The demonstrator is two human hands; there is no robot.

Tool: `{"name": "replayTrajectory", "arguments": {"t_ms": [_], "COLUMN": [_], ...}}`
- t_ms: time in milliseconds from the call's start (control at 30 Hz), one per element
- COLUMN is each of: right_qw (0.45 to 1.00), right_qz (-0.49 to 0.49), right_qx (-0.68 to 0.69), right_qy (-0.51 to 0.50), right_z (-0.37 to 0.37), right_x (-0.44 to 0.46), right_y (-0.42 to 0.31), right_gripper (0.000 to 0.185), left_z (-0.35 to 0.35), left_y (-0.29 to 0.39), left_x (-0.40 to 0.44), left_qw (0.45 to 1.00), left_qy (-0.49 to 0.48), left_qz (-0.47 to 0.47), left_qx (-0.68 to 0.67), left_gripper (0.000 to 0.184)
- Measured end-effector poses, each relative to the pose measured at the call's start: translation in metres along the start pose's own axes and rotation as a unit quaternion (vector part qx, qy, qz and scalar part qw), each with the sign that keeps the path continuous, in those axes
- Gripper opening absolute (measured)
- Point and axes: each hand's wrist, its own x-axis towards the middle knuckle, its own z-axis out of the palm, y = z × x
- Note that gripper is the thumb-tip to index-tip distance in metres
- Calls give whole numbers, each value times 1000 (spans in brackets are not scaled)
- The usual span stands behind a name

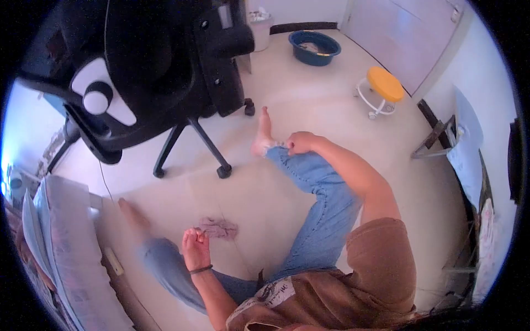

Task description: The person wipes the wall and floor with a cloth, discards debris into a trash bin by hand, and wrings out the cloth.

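I sit on the floor in blue jeans (323,220), legs apart. My right hand (302,143) is closed at the lower end of the right trouser leg, its fingers on the frayed hem by the bare ankle (265,144). My left hand (196,248), with a dark band round the wrist, is above the left leg (165,265), palm turned up and fingers curled in; nothing shows in them. Just past its fingertips a crumpled mauve cloth (220,228) lies on the floor; whether they touch it I cannot tell. The left foot (132,212) is blurred.
A black office chair (160,77) on castors stands ahead to the left. Farther off are a white bin (260,33), a dark green basin (298,54) and a yellow-topped stool (385,84). Grey bedding (77,248) lines the left side; a folding frame (436,140) stands at right.
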Motion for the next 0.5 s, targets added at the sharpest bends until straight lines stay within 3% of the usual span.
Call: {"name": "replayTrajectory", "arguments": {"t_ms": [67,133,200,300,400,500], "right_qw": [996,992,993,992,986,991], "right_qz": [-15,-53,-105,-113,-130,-83], "right_qx": [22,55,-46,-44,90,43], "right_qy": [-82,-97,-41,28,43,99], "right_z": [-16,-41,-39,-36,-49,-57], "right_x": [-33,-92,-129,-143,-121,-83], "right_y": [-2,-33,-57,-63,-52,-27], "right_gripper": [27,29,30,33,36,42], "left_z": [-1,1,7,2,-10,-9], "left_y": [-3,-8,-11,-9,-9,-6], "left_x": [1,1,1,0,3,0], "left_qw": [1000,999,999,999,999,999], "left_qy": [1,35,36,28,8,6], "left_qz": [7,5,-7,-31,-23,-11], "left_qx": [7,25,16,17,25,37], "left_gripper": [8,8,8,5,6,7]}}
